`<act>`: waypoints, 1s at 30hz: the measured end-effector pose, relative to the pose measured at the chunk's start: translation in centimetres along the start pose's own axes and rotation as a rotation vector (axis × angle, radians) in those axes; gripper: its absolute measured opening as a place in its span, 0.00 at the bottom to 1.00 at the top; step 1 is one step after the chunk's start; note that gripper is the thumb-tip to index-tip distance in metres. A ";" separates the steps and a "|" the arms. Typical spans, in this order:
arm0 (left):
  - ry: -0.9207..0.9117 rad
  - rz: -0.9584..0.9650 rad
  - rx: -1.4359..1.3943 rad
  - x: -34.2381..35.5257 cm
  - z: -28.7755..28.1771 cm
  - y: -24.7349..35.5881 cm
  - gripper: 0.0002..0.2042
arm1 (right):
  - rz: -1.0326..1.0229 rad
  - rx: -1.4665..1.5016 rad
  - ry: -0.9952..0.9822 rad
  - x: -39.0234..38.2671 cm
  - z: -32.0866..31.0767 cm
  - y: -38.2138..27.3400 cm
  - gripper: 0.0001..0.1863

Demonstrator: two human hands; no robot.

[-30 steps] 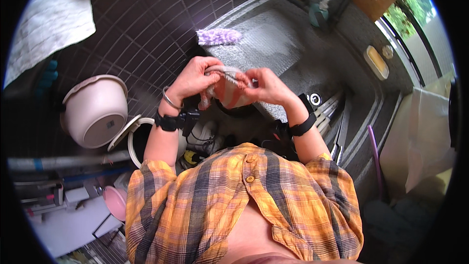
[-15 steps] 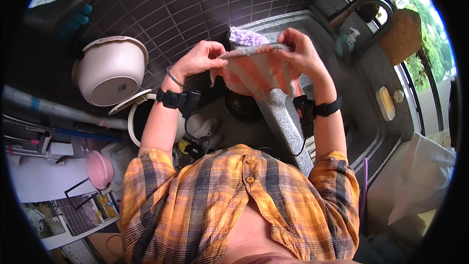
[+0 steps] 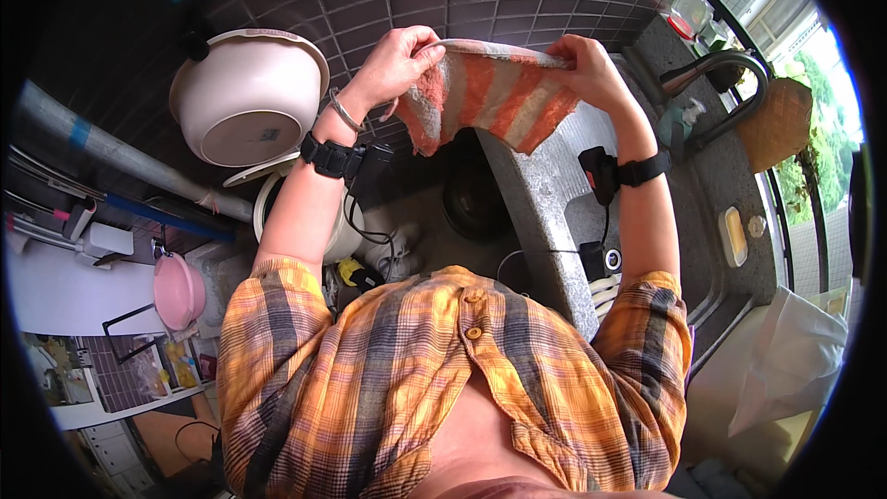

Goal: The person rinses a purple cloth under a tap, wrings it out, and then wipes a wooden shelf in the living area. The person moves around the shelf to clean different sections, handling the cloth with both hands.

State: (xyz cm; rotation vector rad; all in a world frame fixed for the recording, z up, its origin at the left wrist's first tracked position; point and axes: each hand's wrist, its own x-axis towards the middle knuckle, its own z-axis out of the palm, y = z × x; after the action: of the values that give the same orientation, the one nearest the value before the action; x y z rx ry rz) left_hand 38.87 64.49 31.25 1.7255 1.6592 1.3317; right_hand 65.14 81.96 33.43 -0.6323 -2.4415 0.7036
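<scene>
A striped orange and grey cleaning cloth (image 3: 494,97) hangs stretched between my hands in front of the dark tiled wall. With thumb and fingers my left hand (image 3: 395,63) pinches its upper left corner. My right hand (image 3: 593,72) grips the upper right corner the same way. The cloth's lower edge droops unevenly, with a fold hanging near my left hand. Beneath and to the right is the grey stone sink (image 3: 536,212), its front rim partly covered by the cloth. Both wrists wear black straps.
A beige basin (image 3: 254,92) hangs on the wall at left, above a pale bucket (image 3: 268,208). Right of the sink are a dark faucet (image 3: 759,83), a pump bottle (image 3: 677,122) and a soap dish (image 3: 733,236). A pipe (image 3: 120,152) runs along the left; a pink basin (image 3: 178,291) sits lower.
Both hands have risen and moved slightly apart, lifting the cloth and pulling its top edge wider. The fluffy purple item behind it no longer shows.
</scene>
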 end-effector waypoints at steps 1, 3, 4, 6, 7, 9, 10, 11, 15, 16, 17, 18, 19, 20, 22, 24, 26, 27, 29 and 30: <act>0.000 0.036 -0.008 0.0 -0.3 0.0 0.09 | -0.044 -0.044 0.024 0.3 0.0 -0.1 0.17; 0.002 -0.022 0.026 0.0 -0.8 -0.1 0.09 | -0.057 -0.145 0.060 1.1 0.1 -0.5 0.15; 0.017 -0.042 0.031 0.0 -0.7 0.0 0.09 | -0.054 -0.050 0.050 1.5 0.3 -0.9 0.13; 0.010 0.013 -0.011 -0.1 0.2 0.3 0.11 | -0.090 0.044 -0.044 2.3 0.8 -2.2 0.16; 0.035 0.062 -0.018 0.3 0.7 0.6 0.14 | -0.136 0.047 -0.084 3.0 1.0 -3.1 0.17; -0.002 0.067 -0.057 0.5 2.3 1.5 0.23 | -0.231 -0.024 -0.085 4.0 1.8 -5.3 0.18; -0.034 0.114 -0.141 0.7 3.0 2.0 0.21 | -0.233 0.009 -0.107 4.4 2.3 -6.3 0.18; -0.094 0.160 -0.242 0.7 3.5 2.5 0.19 | -0.244 0.056 -0.121 4.5 2.6 -7.2 0.18; -0.204 -0.077 -0.192 1.0 2.8 4.5 0.07 | -0.219 0.082 -0.269 4.8 1.1 -9.2 0.18; -0.182 -0.019 -0.249 1.0 2.5 5.1 0.05 | -0.226 0.078 -0.301 4.9 0.3 -9.3 0.18; -0.170 0.010 -0.334 1.0 2.2 5.7 0.05 | -0.216 0.079 -0.348 4.8 -0.5 -9.5 0.24; -0.177 0.008 -0.329 1.0 1.7 6.2 0.06 | -0.226 0.104 -0.404 4.7 -1.5 -9.6 0.28; -0.219 -0.004 -0.376 1.0 1.1 6.8 0.06 | -0.208 0.124 -0.468 4.6 -2.4 -9.8 0.32; -0.213 0.018 -0.353 1.0 0.7 7.4 0.07 | -0.196 0.109 -0.544 4.7 -3.5 -10.0 0.41; -0.235 0.087 -0.374 1.1 -0.2 8.5 0.08 | -0.231 0.013 -0.461 4.4 -6.8 -10.3 0.37; -0.249 0.063 -0.492 0.8 -0.8 9.3 0.08 | -0.253 -0.148 -0.317 5.4 -10.7 -10.7 0.29; -0.278 0.065 -0.534 0.4 -1.3 9.9 0.08 | -0.316 -0.191 -0.031 7.2 -14.4 -11.2 0.21; -0.242 0.077 -0.480 0.1 -1.5 10.1 0.08 | -0.348 -0.146 0.148 8.2 -16.2 -11.5 0.17; -0.160 0.074 -0.351 -0.6 -1.8 10.3 0.08 | -0.140 0.283 0.469 11.2 -19.0 -12.6 0.17; -0.182 0.101 -0.446 -1.1 -1.9 10.3 0.07 | -0.168 0.354 0.542 12.6 -19.9 -13.3 0.16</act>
State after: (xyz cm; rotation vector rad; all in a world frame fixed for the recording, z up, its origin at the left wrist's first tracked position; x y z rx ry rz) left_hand 43.09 60.68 40.17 1.6165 1.0871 1.4113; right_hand 63.52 85.75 60.18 -0.4031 -1.7933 0.7549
